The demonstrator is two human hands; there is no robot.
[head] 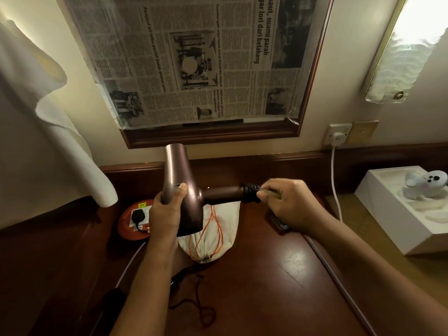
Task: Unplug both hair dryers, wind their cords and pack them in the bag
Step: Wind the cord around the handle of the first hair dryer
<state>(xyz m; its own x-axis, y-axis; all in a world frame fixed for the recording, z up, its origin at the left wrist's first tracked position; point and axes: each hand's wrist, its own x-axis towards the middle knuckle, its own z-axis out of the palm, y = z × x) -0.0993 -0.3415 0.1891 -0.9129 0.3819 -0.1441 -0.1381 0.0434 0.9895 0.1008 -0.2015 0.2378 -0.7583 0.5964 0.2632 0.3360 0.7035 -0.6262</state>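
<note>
A smooth, metallic bronze hair dryer (184, 190) is held above the glossy dark wooden bench (278, 275). The left hand (164, 214) grips its cylindrical barrel, fingers curled round it. The right hand (288, 202) pinches the end of the handle, where black cord (251, 193) is wound in ribbed coils. Beneath lies a cream cloth bag (215, 236) with a gathered neck and thin orange drawstrings. A loose black cord (201, 309) curls on the bench nearer the person.
</note>
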